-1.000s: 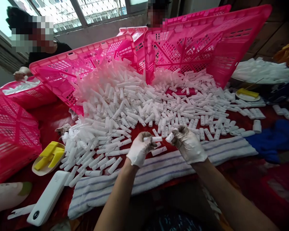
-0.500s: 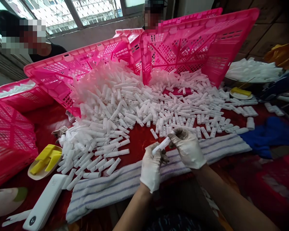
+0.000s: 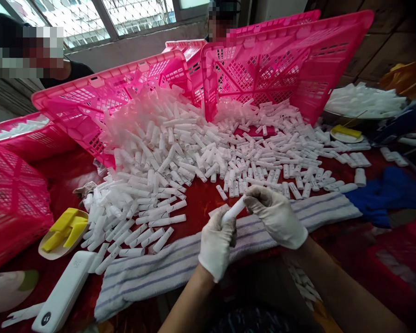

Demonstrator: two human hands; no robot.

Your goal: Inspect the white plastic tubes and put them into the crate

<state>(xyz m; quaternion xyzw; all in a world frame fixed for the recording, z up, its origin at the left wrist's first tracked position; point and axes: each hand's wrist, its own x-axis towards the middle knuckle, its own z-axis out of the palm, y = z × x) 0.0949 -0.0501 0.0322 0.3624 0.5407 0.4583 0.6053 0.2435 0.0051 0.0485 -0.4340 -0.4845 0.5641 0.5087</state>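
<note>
A white plastic tube (image 3: pixel 234 210) is held at a slant between my two gloved hands, over the near edge of the red table. The fingers of my left hand (image 3: pixel 215 245) wrap its lower end. At its upper end, the fingertips of my right hand (image 3: pixel 279 217) pinch closed. Just beyond my left fingers shows another white tube (image 3: pixel 217 211); whether it lies on the table or touches the hand, I cannot tell. A large heap of similar tubes (image 3: pixel 180 138) spreads ahead, many with dark marks. Under my hands runs a striped towel (image 3: pixel 152 268).
Pink crates (image 3: pixel 291 55) stand tipped behind the heap. At left are a dish with yellow pieces (image 3: pixel 64 231) and a long white device (image 3: pixel 65 291). A blue cloth (image 3: pixel 384 194) lies at right. Two people are beyond the crates, one at left (image 3: pixel 65 69).
My right hand has shifted slightly right and down, its fingertips still at the tube's upper end. A second tube now shows beyond my left fingers.
</note>
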